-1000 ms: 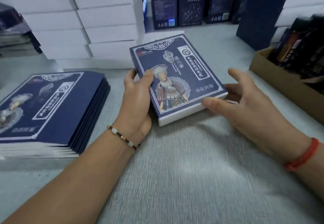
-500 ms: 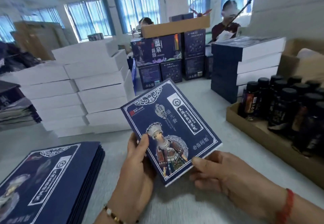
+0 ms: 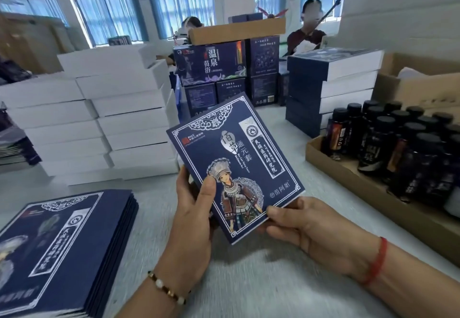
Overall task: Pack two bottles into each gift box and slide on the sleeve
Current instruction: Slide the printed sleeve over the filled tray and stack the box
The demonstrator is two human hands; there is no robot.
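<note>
A gift box in its dark blue sleeve (image 3: 236,163), printed with a figure in silver headdress, is lifted off the table and tilted toward me. My left hand (image 3: 194,208) grips its left edge, thumb on the printed face. My right hand (image 3: 303,225) holds the lower right corner, thumb on top and fingers underneath. Several dark bottles (image 3: 398,148) with black caps stand in a cardboard tray (image 3: 348,180) at the right. A pile of flat blue sleeves (image 3: 67,248) lies at the lower left.
White boxes (image 3: 104,118) are stacked at the back left. Sleeved blue boxes (image 3: 328,86) are stacked at the back right, with dark cartons (image 3: 214,66) behind centre. Two people sit beyond them. The grey table (image 3: 261,287) shows below my hands.
The sleeved box has been lifted off the table and raised higher toward me. Both hands went from resting beside it to holding it. My view has tipped up to show the room.
</note>
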